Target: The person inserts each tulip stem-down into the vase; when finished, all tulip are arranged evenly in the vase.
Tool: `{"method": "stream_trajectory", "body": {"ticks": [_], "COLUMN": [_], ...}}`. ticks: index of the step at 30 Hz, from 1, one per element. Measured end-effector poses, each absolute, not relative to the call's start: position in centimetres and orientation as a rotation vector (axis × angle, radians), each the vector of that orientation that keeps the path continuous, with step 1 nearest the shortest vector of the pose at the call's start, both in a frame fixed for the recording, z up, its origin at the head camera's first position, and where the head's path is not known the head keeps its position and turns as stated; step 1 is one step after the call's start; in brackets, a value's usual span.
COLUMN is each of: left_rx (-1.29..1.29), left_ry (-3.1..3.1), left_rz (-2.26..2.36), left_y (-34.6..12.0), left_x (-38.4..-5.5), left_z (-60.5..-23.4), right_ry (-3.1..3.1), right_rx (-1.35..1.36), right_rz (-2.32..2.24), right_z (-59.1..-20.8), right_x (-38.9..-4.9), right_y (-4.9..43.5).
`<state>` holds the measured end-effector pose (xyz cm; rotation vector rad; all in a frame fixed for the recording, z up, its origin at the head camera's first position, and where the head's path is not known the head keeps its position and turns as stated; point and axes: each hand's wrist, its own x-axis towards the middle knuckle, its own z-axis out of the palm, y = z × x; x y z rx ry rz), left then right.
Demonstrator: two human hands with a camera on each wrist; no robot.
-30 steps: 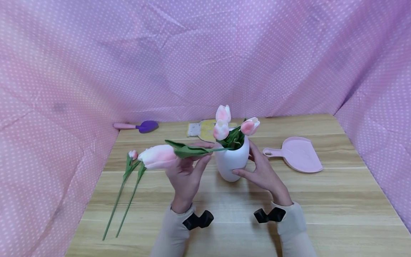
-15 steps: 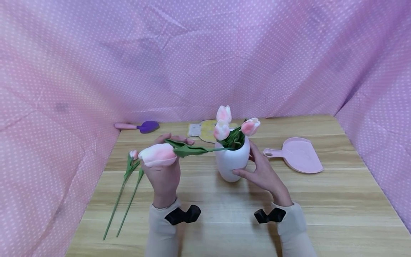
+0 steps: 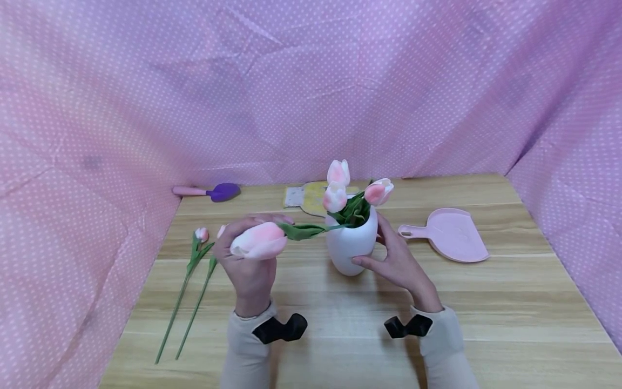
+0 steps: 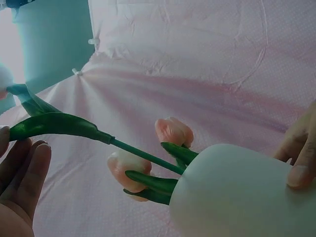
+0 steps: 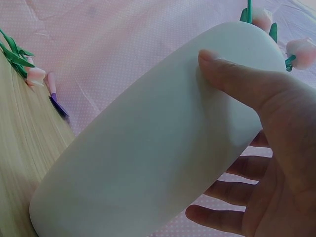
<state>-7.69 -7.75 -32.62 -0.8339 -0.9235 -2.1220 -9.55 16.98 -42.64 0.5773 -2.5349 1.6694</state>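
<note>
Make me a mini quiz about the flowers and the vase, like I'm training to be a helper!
1. Pick one: in the head view, what does the right hand hold?
A) purple trowel
B) nothing
C) white vase

2. True or false: in the head view, the pink dustpan lies to the right of the vase.

3. Fill in the number: in the head view, ___ tulips lie on the table, outside the vase.

Key: 1. C. 2. True. 3. Two.
</note>
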Motion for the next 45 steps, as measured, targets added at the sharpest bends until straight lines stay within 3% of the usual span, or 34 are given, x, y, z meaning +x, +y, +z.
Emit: {"method": "stream_trajectory", "body": {"ticks": [7,19,45], "left_rx": [-0.687,-0.825,-0.837], "left_ry": [-1.096,-1.490,-1.699], "left_rz": [-1.878,-1.688,-1.383], "left_y": [-5.9,-4.0,-3.2], "left_x": [-7.5,-8.1,-8.3], "left_z": [-33.2,-34.7,-34.9], "right_ry": [-2.522,-2.512,-2.504], "right_rx": [0.583,0.608,0.623], "right_rz": [1.675,1.680,1.665], "right_z": [-42.6,-42.7,-42.6], "right_x": [-9.6,-9.6,-9.6], "right_y": [17.0,16.9,17.0]}}
